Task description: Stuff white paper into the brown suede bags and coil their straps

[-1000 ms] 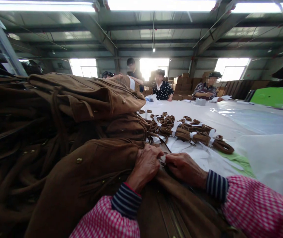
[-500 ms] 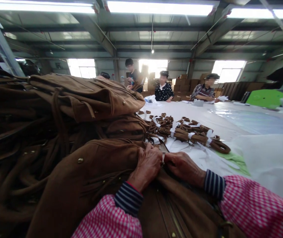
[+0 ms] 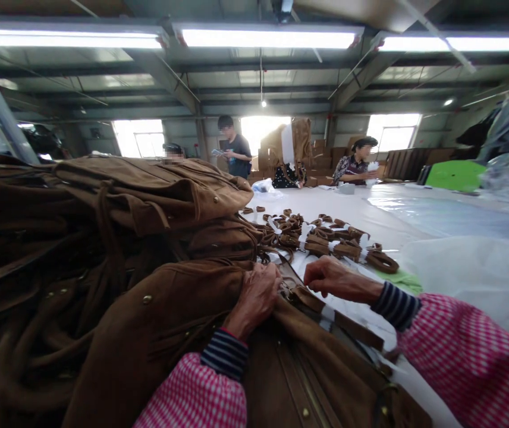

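A brown fabric bag with metal studs and zips lies in front of me. My left hand is closed on its upper edge, its fingertips partly hidden. Just right of it, a brown strap with a white paper band lies along the bag's side, its metal end close to my left fingers. My right hand hovers over that strap, apart from it. Its fingers are curled in, and I see nothing in them.
More brown bags are piled at the left. Several bundled straps with white bands lie on the white table. Clear plastic sheeting covers its right side. Co-workers stand across the table, one behind a raised brown bag.
My right hand has come away from my left and moved slightly right, leaving the banded strap in view on the bag. My left hand keeps its grip. Across the table a brown bag has been raised.
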The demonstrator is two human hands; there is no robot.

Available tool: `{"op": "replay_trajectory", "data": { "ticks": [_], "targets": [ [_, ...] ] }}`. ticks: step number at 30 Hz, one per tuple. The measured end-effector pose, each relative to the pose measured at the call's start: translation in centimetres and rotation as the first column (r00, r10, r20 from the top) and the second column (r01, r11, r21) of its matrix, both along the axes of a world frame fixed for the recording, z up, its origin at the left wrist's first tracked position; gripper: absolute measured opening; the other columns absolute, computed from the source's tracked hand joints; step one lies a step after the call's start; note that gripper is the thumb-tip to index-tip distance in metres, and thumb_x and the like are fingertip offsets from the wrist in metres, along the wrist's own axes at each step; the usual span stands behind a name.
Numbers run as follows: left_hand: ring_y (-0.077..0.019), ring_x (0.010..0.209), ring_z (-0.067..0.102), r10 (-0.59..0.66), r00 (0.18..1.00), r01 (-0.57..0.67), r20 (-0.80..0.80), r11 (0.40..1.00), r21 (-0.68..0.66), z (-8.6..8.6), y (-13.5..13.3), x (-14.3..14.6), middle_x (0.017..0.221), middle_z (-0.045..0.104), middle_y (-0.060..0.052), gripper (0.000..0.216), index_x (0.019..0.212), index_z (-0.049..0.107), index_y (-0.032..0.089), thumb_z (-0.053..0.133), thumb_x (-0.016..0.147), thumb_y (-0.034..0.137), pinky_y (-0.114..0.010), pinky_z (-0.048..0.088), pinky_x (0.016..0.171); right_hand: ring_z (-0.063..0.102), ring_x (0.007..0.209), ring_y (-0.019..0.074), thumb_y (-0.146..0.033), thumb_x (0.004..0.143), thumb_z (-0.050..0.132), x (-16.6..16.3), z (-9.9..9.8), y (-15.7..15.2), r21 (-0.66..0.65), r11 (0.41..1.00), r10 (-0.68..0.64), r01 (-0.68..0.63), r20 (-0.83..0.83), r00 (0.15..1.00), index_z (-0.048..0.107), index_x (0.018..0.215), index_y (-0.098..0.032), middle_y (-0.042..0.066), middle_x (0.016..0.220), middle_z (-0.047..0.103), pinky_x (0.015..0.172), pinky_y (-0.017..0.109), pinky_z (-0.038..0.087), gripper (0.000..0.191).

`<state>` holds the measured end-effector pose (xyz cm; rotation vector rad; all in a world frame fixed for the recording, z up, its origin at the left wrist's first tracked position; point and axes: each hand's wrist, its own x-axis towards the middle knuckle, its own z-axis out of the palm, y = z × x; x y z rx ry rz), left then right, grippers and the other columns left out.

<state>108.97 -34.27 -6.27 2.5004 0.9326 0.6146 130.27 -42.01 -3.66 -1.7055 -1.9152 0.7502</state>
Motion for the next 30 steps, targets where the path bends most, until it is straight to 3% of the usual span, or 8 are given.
{"op": "replay_trajectory", "data": {
  "ticks": [3,5,8,10,12,19,25,30],
  "targets": [
    [-0.0237,0.098,0.058,0.019,0.996,-0.014,0.082,0.998,-0.06,0.1,0.3,0.2,0.094,0.065,-0.005,0.014,0.085,0.055,0.021,0.046,0.095,0.021,-0.037,0.038,0.087,0.057,0.061,0.0136,-0.013,0.081,0.058,0.1,0.5,-0.3,0.115,0.993,-0.03,-0.002,0.274,0.961,0.072,0.074,-0.016,0.002,0.066,0.063,0.059,0.025,0.038,0.016],
    [-0.0217,0.095,0.059,0.029,0.988,-0.014,0.149,0.995,-0.1,0.0,0.5,0.5,0.089,0.066,-0.003,0.017,0.083,0.054,0.021,0.044,0.097,0.022,-0.034,0.04,0.085,0.055,0.063,0.0131,-0.015,0.083,0.059,-0.2,0.6,-0.2,0.17,0.985,-0.038,-0.014,0.301,0.953,0.072,0.072,-0.016,0.002,0.067,0.062,0.061,0.026,0.036,0.017],
    [-0.0196,0.092,0.06,0.05,0.967,-0.015,0.248,0.99,-0.141,-0.2,0.8,0.8,0.088,0.065,-0.002,0.021,0.083,0.054,0.021,0.041,0.1,0.025,-0.03,0.043,0.082,0.049,0.059,0.0111,-0.024,0.084,0.063,-1.3,0.2,0.8,0.195,0.981,-0.018,0.024,-0.032,0.999,0.073,0.081,-0.015,-0.001,0.064,0.059,0.056,0.023,0.034,0.014],
    [-0.0192,0.091,0.059,0.071,0.952,-0.024,0.297,0.987,-0.159,-0.2,0.8,1.0,0.089,0.064,-0.002,0.021,0.084,0.054,0.021,0.042,0.1,0.027,-0.029,0.043,0.081,0.045,0.054,0.0097,-0.031,0.082,0.067,-2.4,-0.4,1.7,0.153,0.986,-0.017,0.066,-0.298,0.954,0.073,0.087,-0.014,-0.003,0.06,0.055,0.051,0.022,0.032,0.019],
    [-0.0191,0.092,0.058,0.104,0.937,-0.047,0.333,0.984,-0.174,-0.3,0.7,1.1,0.091,0.063,-0.003,0.019,0.085,0.054,0.02,0.044,0.1,0.027,-0.029,0.043,0.082,0.043,0.05,0.0086,-0.033,0.078,0.069,-3.4,-1.0,2.5,0.086,0.992,-0.046,0.094,-0.445,0.894,0.072,0.084,-0.013,-0.004,0.058,0.056,0.048,0.022,0.031,0.021],
    [-0.0191,0.098,0.055,0.145,0.904,-0.052,0.401,0.971,-0.233,-0.3,0.4,1.3,0.096,0.059,-0.004,0.015,0.086,0.058,0.019,0.051,0.097,0.025,-0.029,0.043,0.09,0.044,0.047,0.0069,-0.034,0.074,0.073,-4.6,-2.7,2.8,0.048,0.987,-0.092,0.151,-0.603,0.792,0.071,0.079,-0.013,-0.003,0.058,0.059,0.046,0.02,0.031,0.022],
    [-0.0189,0.089,0.062,0.015,0.893,0.194,0.45,0.89,-0.413,-0.3,1.0,1.0,0.092,0.069,-0.003,0.018,0.098,0.066,0.016,0.064,0.086,0.03,-0.027,0.046,0.078,0.046,0.045,0.0069,-0.043,0.072,0.08,-4.1,-3.3,2.1,0.03,0.959,-0.185,0.283,-0.689,0.701,0.067,0.075,-0.014,-0.002,0.058,0.061,0.041,0.019,0.029,0.032],
    [-0.0214,0.087,0.058,-0.022,0.885,0.245,0.465,0.871,-0.427,-0.7,1.3,0.8,0.074,0.066,-0.002,0.014,0.07,0.073,0.016,0.071,0.074,0.029,-0.031,0.041,0.083,0.046,0.043,0.0065,-0.044,0.069,0.085,-3.9,-3.4,1.8,-0.026,0.963,-0.199,0.269,-0.743,0.639,0.068,0.077,-0.014,-0.002,0.056,0.062,0.037,0.016,0.029,0.035]
  ]
}}
